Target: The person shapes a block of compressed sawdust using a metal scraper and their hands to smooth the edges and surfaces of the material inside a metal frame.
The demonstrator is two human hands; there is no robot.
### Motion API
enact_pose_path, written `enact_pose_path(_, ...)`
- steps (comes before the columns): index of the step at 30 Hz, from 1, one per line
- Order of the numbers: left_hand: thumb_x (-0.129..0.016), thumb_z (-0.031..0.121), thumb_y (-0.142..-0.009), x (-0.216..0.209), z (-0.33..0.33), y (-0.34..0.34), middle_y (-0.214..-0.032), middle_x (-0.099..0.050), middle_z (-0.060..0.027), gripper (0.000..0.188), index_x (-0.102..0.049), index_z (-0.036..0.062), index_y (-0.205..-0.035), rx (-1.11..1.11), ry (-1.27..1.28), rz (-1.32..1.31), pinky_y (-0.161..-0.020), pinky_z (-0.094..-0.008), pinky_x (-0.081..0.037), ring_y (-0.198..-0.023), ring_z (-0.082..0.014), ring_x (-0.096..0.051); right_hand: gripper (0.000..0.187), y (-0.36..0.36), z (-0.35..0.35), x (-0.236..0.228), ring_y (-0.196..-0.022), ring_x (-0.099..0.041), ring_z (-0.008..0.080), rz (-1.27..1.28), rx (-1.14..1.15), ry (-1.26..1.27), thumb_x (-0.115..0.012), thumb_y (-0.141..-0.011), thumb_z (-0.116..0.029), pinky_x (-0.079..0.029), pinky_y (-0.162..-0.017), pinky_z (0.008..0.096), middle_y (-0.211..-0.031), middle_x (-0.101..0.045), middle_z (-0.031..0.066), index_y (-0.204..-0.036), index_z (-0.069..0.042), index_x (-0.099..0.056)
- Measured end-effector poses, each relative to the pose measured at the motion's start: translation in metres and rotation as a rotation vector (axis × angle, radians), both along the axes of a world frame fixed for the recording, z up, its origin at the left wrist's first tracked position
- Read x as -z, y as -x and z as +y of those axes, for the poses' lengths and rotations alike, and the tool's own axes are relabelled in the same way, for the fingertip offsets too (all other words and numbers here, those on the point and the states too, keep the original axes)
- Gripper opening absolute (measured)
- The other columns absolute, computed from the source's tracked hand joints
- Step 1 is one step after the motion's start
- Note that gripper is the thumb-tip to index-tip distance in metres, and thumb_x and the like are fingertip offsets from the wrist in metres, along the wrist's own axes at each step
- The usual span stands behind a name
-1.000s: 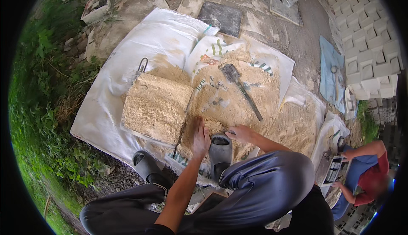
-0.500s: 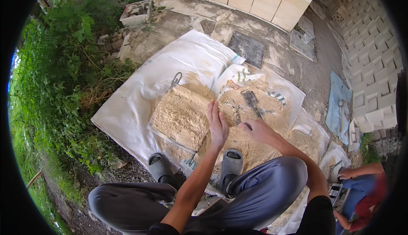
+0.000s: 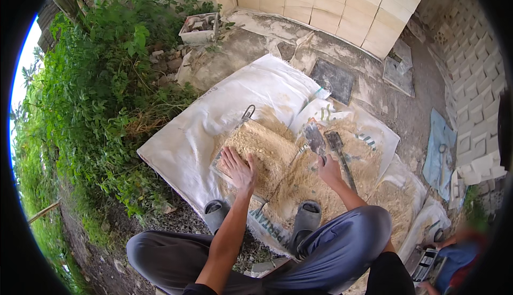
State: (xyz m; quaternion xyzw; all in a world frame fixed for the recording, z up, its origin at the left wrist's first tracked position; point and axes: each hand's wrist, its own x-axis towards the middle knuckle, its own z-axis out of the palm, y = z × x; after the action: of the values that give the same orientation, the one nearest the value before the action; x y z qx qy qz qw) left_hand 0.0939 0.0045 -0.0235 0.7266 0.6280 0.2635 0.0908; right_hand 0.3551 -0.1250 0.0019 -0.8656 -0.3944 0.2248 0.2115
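Note:
My left hand (image 3: 239,171) lies flat, fingers spread, on the pale sandy mix (image 3: 267,148) heaped in a square mould. Loop handles stick out of the mould; a thin metal loop (image 3: 248,112) shows at its far corner. Right of the mould, my right hand (image 3: 329,170) is closed round the handle of a trowel, whose grey blade (image 3: 314,137) points away from me. Beside it a small shovel (image 3: 334,140) rests on loose sandy mix, its handle running back past my right hand. The mould's sides are mostly covered by the mix.
White woven sacks (image 3: 184,127) lie beneath the mould. My grey sandals (image 3: 308,215) stand at its near side. A dark square slab (image 3: 332,80) lies beyond, and blocks (image 3: 475,92) are stacked at right. Green plants (image 3: 107,108) fill the left. Another person's arm (image 3: 449,241) shows lower right.
My left hand has moved from the mould's right edge onto the mix at its left part. My right hand has drawn away from the mould, and the trowel blade now shows, pointing away.

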Motion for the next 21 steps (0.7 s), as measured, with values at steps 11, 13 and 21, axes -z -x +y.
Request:
enact_pose_path(11,-0.038,0.035,-0.096,-0.013,0.06,-0.06,-0.146,-0.026,-0.0258,0.059,-0.035,-0.0093,-0.135,-0.059,-0.086,0.026,-0.113,-0.0475,-0.014,-0.136,-0.0395,-0.022,0.046,-0.072,-0.042,0.083,-0.121,-0.04,0.0371,-0.388,0.278,0.282,-0.057,-0.086,-0.024,-0.04,-0.095,0.0463,-0.132,-0.038,0.022,-0.125,-0.003,-0.044)
enact_pose_path(13,-0.045,0.027,-0.093,-0.004,0.072,-0.059,-0.146,-0.03,-0.0212,0.052,-0.04,-0.0046,-0.134,0.135,-0.076,0.022,-0.113,-0.047,-0.015,-0.137,-0.037,-0.023,0.048,-0.083,-0.055,0.105,-0.12,-0.041,0.0365,-0.351,0.245,0.31,-0.058,-0.086,-0.023,-0.04,-0.095,0.0457,-0.131,-0.039,0.0217,-0.127,-0.003,-0.042)
enact_pose_path(21,-0.05,0.024,-0.089,-0.016,0.05,-0.044,-0.144,-0.037,-0.015,0.045,-0.051,0.0023,-0.128,0.378,-0.039,0.059,-0.113,-0.0493,-0.015,-0.137,-0.037,-0.025,0.051,-0.134,-0.094,0.136,-0.117,-0.05,0.0366,-0.267,0.063,0.432,-0.058,-0.086,-0.029,-0.043,-0.094,0.0464,-0.13,-0.047,0.0219,-0.127,-0.004,-0.044)
